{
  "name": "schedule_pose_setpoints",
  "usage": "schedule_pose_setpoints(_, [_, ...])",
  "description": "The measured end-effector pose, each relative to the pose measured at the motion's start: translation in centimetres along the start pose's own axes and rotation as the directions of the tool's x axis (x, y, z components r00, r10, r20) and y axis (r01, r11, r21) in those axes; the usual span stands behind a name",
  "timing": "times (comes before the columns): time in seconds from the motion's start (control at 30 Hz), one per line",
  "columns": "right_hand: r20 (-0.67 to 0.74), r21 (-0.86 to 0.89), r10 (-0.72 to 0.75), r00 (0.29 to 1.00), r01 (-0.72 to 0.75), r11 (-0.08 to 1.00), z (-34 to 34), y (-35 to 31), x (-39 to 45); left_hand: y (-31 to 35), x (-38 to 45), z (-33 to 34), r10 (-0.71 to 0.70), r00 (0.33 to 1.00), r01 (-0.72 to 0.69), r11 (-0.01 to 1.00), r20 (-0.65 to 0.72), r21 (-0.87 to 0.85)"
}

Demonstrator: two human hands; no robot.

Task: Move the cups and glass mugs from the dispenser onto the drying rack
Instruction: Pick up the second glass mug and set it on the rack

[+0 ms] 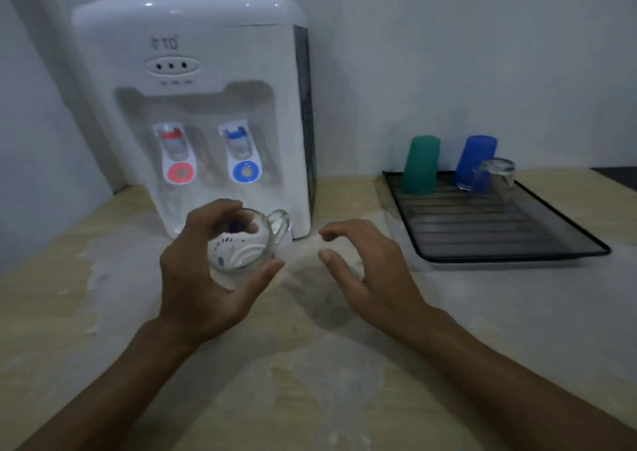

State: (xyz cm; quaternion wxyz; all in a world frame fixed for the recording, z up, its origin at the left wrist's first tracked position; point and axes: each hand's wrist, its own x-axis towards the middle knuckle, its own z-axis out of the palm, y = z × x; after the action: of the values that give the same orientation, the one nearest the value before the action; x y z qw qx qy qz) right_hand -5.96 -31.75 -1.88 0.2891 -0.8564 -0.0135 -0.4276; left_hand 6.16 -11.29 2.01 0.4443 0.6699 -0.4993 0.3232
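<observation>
My left hand point(203, 278) grips a clear glass mug point(241, 247) with a blue print, held just in front of the base of the white water dispenser point(193, 105); its handle points right. My right hand point(365, 264) hovers open beside it, fingers curled, holding nothing. At the right, the black drying rack point(510, 243) carries an upside-down green cup point(418, 166), an upside-down blue cup point(475, 157) and an upside-down glass mug point(494, 180) along its far edge.
The dispenser has a red tap point(175, 154) and a blue tap point(241, 150). Everything stands on a pale wooden counter point(310, 381) with whitish worn patches, against a white wall. A dark object's corner point(617, 174) shows at the far right.
</observation>
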Motion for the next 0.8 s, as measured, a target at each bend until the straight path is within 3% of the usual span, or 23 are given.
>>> schedule_pose_setpoints(0.1, [-0.048,0.041,0.043,0.998,-0.041,0.998,-0.7,0.1,0.3,1.4,1.3,2.0,-0.008,1.000,0.007,0.994,-0.009,-0.109])
schedule_pose_setpoints(0.2, [0.002,0.189,0.189,0.982,-0.186,0.964,-1.5,0.3,0.8,2.9,2.9,4.3,-0.001,0.999,-0.008,0.978,-0.041,-0.211])
schedule_pose_setpoints(0.3, [0.141,0.476,0.349,0.926,-0.373,0.797,-2.2,0.9,1.3,4.4,4.4,6.7,-0.061,0.995,0.032,0.946,-0.081,-0.323])
schedule_pose_setpoints(0.4, [0.232,0.659,0.424,0.876,-0.462,0.594,-2.9,1.0,1.7,6.1,5.9,9.0,-0.165,0.981,0.110,0.907,-0.105,-0.406])
schedule_pose_setpoints(0.67, [0.207,0.890,0.509,0.835,-0.377,0.256,-4.8,1.0,2.9,8.6,8.7,13.8,-0.303,0.952,0.237,0.799,-0.031,-0.552])
schedule_pose_setpoints(0.8, [0.123,0.936,0.567,0.814,-0.285,0.205,-6.5,2.2,3.4,8.5,9.6,14.7,-0.273,0.955,0.289,0.775,0.116,-0.562])
